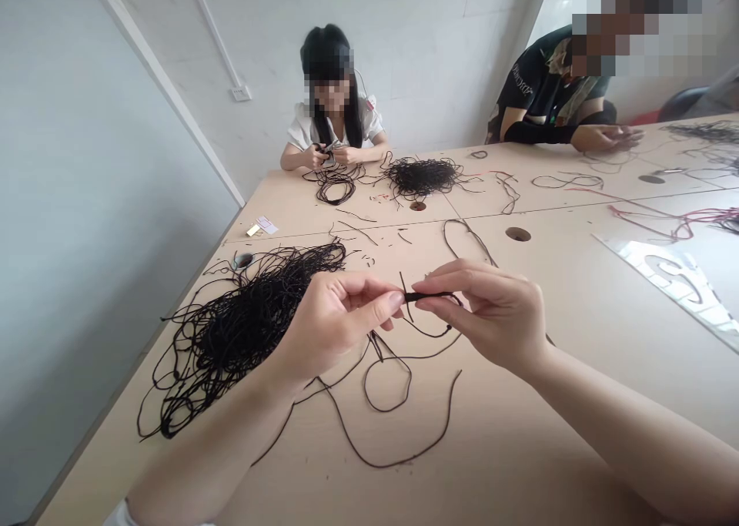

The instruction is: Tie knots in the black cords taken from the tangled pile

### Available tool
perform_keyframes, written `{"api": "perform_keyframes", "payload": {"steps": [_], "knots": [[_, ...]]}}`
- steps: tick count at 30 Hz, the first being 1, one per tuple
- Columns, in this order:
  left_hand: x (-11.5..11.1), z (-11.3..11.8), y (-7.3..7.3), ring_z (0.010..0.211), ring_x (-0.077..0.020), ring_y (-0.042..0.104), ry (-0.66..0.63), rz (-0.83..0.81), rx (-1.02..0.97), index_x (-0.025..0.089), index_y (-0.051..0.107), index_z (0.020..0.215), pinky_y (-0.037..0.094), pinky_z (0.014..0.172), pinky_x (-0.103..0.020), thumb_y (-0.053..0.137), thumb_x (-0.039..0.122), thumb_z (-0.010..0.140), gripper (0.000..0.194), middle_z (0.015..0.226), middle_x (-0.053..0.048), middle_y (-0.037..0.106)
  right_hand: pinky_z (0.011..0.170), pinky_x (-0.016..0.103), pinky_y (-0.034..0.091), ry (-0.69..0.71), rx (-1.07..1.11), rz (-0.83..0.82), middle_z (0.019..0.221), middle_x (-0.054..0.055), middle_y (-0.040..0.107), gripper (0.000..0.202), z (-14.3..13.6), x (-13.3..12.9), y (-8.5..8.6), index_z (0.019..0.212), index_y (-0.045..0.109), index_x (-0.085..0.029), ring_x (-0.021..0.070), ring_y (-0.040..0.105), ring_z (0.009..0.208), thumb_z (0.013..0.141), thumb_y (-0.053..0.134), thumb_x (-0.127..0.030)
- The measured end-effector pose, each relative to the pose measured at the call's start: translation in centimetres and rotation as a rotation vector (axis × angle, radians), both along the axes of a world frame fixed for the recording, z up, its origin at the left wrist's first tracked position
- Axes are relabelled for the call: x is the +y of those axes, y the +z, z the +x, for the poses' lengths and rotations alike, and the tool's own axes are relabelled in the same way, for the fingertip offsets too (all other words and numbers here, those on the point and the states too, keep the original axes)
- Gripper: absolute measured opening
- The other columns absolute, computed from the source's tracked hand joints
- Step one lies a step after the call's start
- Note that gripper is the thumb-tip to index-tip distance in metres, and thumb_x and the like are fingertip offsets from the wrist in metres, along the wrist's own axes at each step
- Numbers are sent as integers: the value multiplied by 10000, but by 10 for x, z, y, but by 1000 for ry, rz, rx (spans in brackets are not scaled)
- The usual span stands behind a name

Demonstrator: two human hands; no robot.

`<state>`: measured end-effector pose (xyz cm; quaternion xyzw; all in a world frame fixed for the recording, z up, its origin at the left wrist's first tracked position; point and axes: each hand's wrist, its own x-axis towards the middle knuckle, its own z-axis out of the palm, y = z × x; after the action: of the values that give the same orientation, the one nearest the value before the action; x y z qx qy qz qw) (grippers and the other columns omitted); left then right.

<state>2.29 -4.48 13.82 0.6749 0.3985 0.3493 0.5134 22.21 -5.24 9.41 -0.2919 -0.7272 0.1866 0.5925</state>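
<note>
My left hand pinches one end of a black knotted cord between thumb and fingers. At its other end my right hand holds the same cord in a pinch, so it stretches level between both hands above the table. A short cord tail sticks up and down beside my left fingertips. Below the hands, a long loose black cord curls over the tabletop. Left of my left hand lies a large tangled heap of black cords.
Across the table a person in white holds scissors beside another black cord pile. At the right sits a person in dark clothes. A clear plastic sheet and red cords lie on the right.
</note>
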Motion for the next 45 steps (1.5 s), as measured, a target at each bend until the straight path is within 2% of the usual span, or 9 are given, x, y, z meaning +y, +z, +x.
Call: {"api": "perform_keyframes", "payload": {"steps": [16, 21, 24, 28, 31, 34, 39, 42, 45], "knots": [[0, 0, 4, 660, -123, 566, -31, 53, 107, 151, 688, 699, 457, 653, -241, 645, 328, 860, 243, 676, -16, 642, 609, 265, 581, 7, -70, -15, 824, 22, 739, 160, -4, -3, -3, 915, 751, -245, 148, 693, 707, 827, 679, -133], [8, -1, 0, 822, -161, 636, 1, 59, 79, 154, 720, 805, 483, 805, -264, 567, 350, 909, 271, 808, -51, 706, 642, 305, 602, 6, -90, -426, 818, 51, 758, 149, 3, 2, 2, 958, 748, -217, 195, 730, 755, 856, 660, -281], [12, -3, 0, 936, -179, 643, 130, 148, 38, 169, 710, 957, 489, 869, -281, 616, 341, 877, 212, 969, -69, 717, 644, 311, 607, 119, -23, -705, 777, 70, 758, 209, 7, 8, 3, 901, 710, -168, 205, 740, 718, 831, 682, -363], [12, -10, 4, 807, -160, 637, 247, 307, 152, 181, 704, 797, 496, 797, -271, 636, 347, 860, 191, 814, -41, 709, 609, 288, 587, 196, 75, -859, 814, 90, 761, 274, 7, 13, 1, 846, 613, -165, 206, 741, 710, 800, 712, -416], [9, -12, 4, 673, -161, 641, 137, 198, 297, 174, 719, 654, 506, 689, -270, 587, 403, 885, 351, 648, -43, 689, 626, 288, 581, 184, 116, -805, 792, 80, 755, 269, 4, 11, 1, 820, 568, -172, 188, 733, 688, 820, 696, -409], [5, -7, 1, 730, -192, 683, 19, 58, 293, 171, 762, 735, 526, 678, -274, 576, 429, 886, 352, 700, -52, 726, 604, 270, 565, 92, 68, -647, 739, 54, 729, 252, 0, 5, 3, 790, 564, -177, 171, 714, 671, 821, 698, -388], [5, 3, -3, 906, -207, 686, 57, 53, 168, 176, 769, 911, 532, 826, -285, 641, 373, 851, 242, 873, -43, 752, 564, 246, 532, -86, -164, -349, 671, 7, 686, 186, -7, -4, -1, 759, 586, -194, 131, 660, 612, 841, 675, -336], [5, 3, -5, 960, -212, 683, 93, 15, 102, 157, 748, 993, 534, 883, -299, 709, 310, 797, 253, 994, -74, 747, 568, 220, 522, -58, -274, -247, 708, -10, 703, 96, -9, -6, -4, 803, 600, -205, 115, 663, 637, 857, 651, -265], [6, 3, -6, 910, -206, 695, 70, -4, 38, 141, 719, 1008, 557, 852, -316, 700, 287, 803, 252, 981, -90, 745, 538, 203, 494, 13, -322, -273, 767, -6, 723, 52, -7, -5, -3, 833, 634, -214, 110, 661, 650, 867, 634, -253]]}}
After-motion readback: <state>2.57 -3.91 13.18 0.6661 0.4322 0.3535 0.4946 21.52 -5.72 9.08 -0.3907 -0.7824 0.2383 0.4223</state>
